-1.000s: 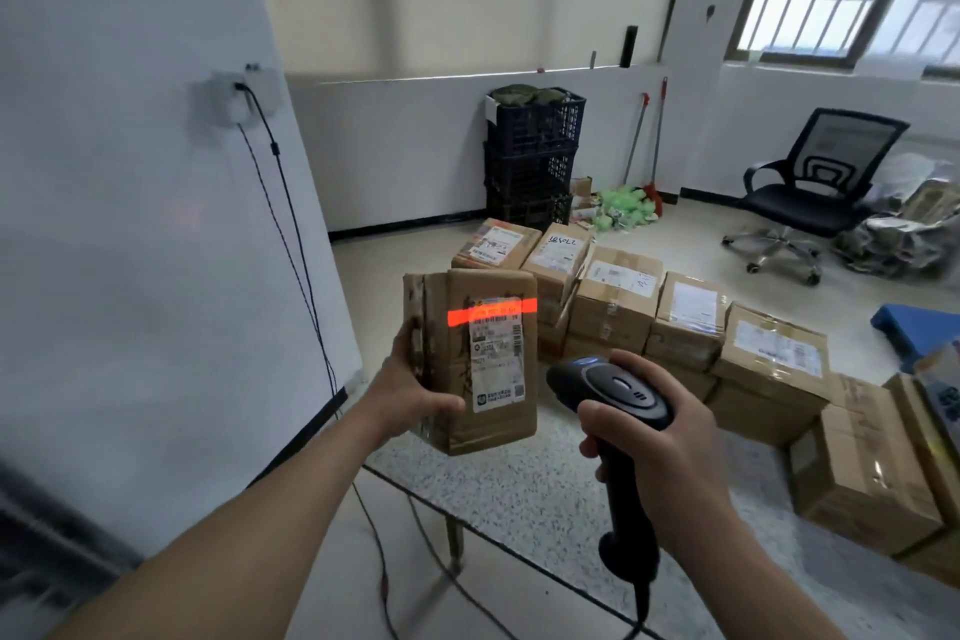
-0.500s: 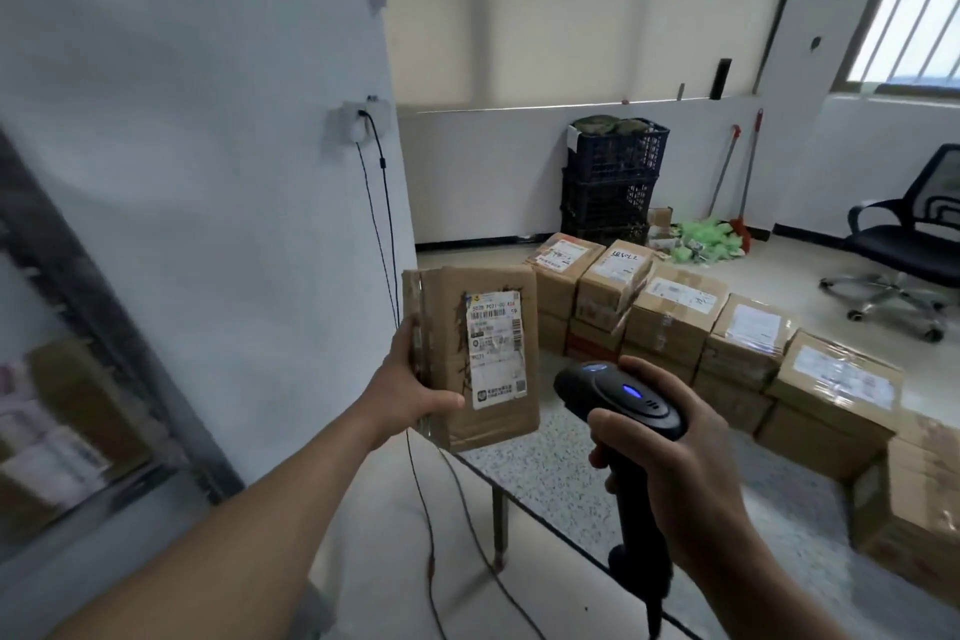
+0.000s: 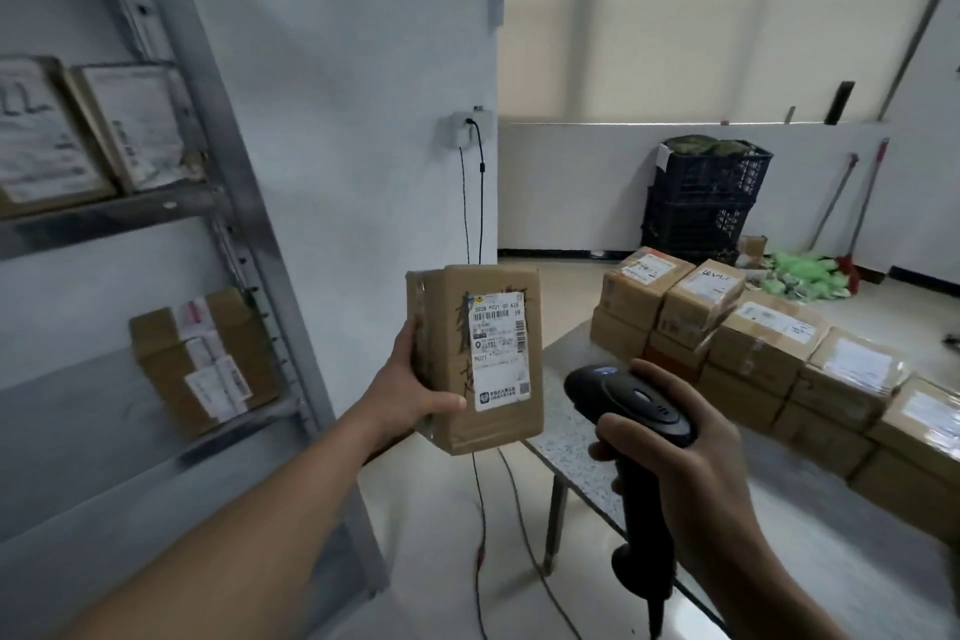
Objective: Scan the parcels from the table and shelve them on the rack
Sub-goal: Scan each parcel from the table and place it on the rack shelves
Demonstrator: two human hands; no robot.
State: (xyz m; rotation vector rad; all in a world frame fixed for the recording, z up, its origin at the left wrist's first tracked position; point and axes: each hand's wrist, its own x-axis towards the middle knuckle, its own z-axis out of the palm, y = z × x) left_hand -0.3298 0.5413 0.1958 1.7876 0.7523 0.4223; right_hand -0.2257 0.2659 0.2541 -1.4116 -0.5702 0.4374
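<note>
left grip clasping upright parcel, right grip around scanner

Speckled grey tabletop on metal legs, at right, bearing cardboard parcels with white labels, stacked two high in a row along its far side. Grey metal rack at left: the upper shelf carries two labelled parcels leaning side by side, and the lower shelf carries one upright labelled carton beside the post.
</note>
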